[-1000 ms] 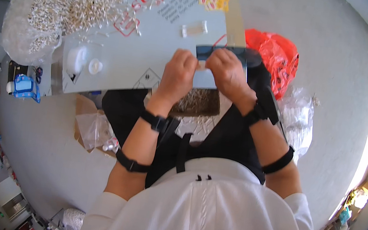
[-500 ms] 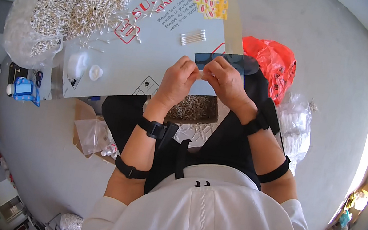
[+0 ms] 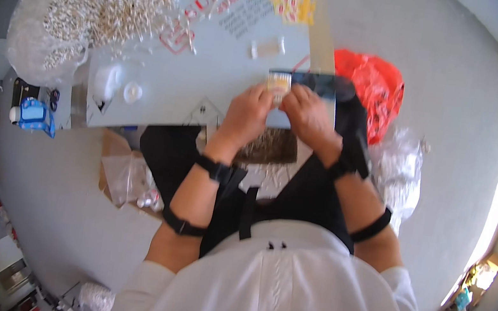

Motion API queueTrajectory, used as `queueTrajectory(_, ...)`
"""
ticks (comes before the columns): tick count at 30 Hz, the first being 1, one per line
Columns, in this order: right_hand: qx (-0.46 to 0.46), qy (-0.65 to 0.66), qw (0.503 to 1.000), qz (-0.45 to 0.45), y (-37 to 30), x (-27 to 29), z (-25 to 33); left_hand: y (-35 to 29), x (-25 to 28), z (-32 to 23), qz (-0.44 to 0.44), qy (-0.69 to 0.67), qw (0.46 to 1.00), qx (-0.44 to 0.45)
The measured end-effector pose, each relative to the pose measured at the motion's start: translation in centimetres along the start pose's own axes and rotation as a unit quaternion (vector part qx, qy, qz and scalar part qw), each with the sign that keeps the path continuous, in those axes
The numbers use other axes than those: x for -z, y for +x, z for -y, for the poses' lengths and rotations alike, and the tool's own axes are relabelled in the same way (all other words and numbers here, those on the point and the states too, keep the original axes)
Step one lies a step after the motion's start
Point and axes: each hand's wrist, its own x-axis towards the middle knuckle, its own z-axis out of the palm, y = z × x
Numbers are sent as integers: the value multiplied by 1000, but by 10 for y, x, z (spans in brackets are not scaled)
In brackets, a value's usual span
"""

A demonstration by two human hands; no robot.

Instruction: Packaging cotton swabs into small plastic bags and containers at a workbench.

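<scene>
Both my hands meet over the near edge of the table, fingers closed on a small white-and-yellow packet (image 3: 279, 84), which stands up between them. It looks like a packet of cotton swabs, but the picture is blurred. My left hand (image 3: 247, 114) pinches its lower left side and my right hand (image 3: 310, 117) its lower right. A short row of cotton swabs (image 3: 268, 49) lies on the sheet just beyond. Farther off are several yellow cards (image 3: 291, 1) with red marks. A dark flat piece (image 3: 315, 80) lies behind my right hand.
A large clear bag of loose cotton swabs (image 3: 114, 3) spills over the table's far left. Nearby sit a small white round container (image 3: 133, 93) and a blue pack (image 3: 34, 116). Below the edge is a box of swabs (image 3: 273, 146). A red plastic bag (image 3: 370, 96) lies right.
The packet has come up into view between my fingers, its yellow face showing. My hands have shifted slightly down and to the right, and the whole view has tilted a little.
</scene>
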Motion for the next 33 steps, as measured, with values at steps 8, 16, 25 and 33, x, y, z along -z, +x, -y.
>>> queueTrajectory(8,-37,-23,999,-6,-24,-26,2,-24,-12,7,48,76,996,22)
queueTrajectory(16,-36,-40,998,-31,-25,-26,4,-25,-16,1,164,97,981,23)
queueTrajectory(25,-33,-20,999,-23,-28,-28,0,-16,-12,-3,148,105,982,51)
queueTrajectory(33,-48,-22,998,-22,-27,-26,4,-14,-10,-5,153,95,982,58)
